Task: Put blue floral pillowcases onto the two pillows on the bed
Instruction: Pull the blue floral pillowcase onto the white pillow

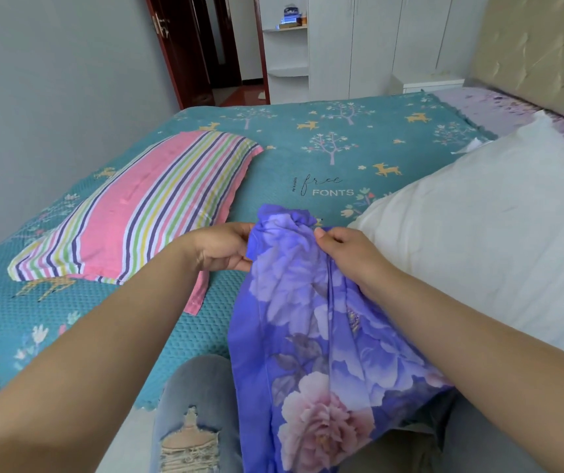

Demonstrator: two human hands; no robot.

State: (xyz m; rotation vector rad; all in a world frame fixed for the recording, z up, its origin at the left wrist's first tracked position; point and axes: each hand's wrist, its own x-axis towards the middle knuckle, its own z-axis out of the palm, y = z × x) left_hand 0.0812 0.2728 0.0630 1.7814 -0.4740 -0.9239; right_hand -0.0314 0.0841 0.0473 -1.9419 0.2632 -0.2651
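A blue floral pillowcase (311, 336) hangs bunched in front of me over my knees and the bed's near edge. My left hand (222, 247) grips its upper left edge, and my right hand (345, 254) pinches the gathered top from the right. A bare white pillow (485, 240) lies on the bed just right of my right hand. A pink pillow with coloured stripes (144, 209) lies on the bed to the left, beyond my left forearm.
The bed carries a teal cover (307, 148) printed with trees and deer. A padded headboard (540, 52) stands at the right. White wardrobes (376, 42) and an open doorway (212, 46) are at the far side. A grey wall runs along the left.
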